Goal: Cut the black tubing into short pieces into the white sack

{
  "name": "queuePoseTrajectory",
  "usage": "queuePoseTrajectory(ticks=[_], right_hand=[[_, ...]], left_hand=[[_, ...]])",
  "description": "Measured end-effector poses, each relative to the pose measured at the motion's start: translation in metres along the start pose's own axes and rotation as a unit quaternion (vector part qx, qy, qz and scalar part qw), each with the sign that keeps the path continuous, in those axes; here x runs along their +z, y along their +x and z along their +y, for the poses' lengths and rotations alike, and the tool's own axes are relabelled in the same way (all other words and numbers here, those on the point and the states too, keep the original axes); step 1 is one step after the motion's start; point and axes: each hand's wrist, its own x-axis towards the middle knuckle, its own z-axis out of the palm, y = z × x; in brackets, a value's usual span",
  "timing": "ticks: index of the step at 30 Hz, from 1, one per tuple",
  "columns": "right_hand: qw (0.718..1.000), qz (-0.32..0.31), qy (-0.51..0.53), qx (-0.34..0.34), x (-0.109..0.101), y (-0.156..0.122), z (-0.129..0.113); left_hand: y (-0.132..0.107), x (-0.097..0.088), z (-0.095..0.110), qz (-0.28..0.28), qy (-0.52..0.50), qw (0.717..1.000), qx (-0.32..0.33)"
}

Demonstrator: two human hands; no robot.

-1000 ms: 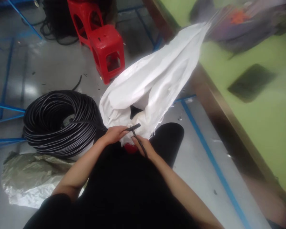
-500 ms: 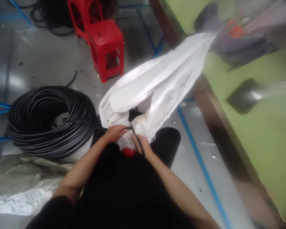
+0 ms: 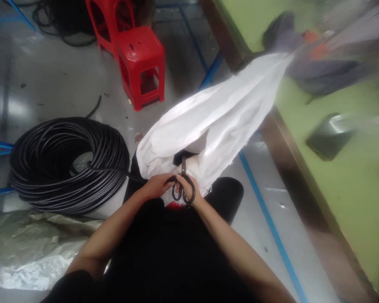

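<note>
My right hand (image 3: 189,187) is closed around the handles of black scissors (image 3: 183,185), whose blades point up toward the mouth of a white woven sack (image 3: 214,126). My left hand (image 3: 156,185) pinches the end of a black hose (image 3: 113,168) right beside the scissors. That hose runs left to a big black coil (image 3: 66,164) lying on the floor. The sack stretches from my lap up to the edge of a green table (image 3: 350,176). A bit of something red (image 3: 176,206) shows under my hands.
Two red plastic stools (image 3: 139,63) stand on the grey floor behind the coil. A crumpled silvery plastic sheet (image 3: 28,248) lies at lower left. Blue lines (image 3: 268,223) mark the floor. A dark flat object (image 3: 330,134) and blurred items lie on the green table.
The right hand has turned so the scissors now show their handle loops and point upright. A cut hose piece held earlier is no longer visible. The view shifted slightly.
</note>
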Motion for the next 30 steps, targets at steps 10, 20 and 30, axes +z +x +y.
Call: queuePoseTrajectory(ticks=[10, 20, 30], right_hand=[[0.998, -0.056, -0.003, 0.006, -0.036, 0.007, 0.012], [0.965, -0.132, -0.220, -0.051, -0.048, -0.026, 0.024], [0.975, -0.091, -0.189, -0.069, -0.032, -0.027, 0.024]], left_hand=[[0.004, -0.005, -0.003, 0.074, 0.115, 0.986, -0.097], [0.013, -0.009, 0.026, 0.006, 0.174, 0.981, -0.082], [0.013, -0.006, 0.022, -0.013, 0.166, 0.983, -0.073]])
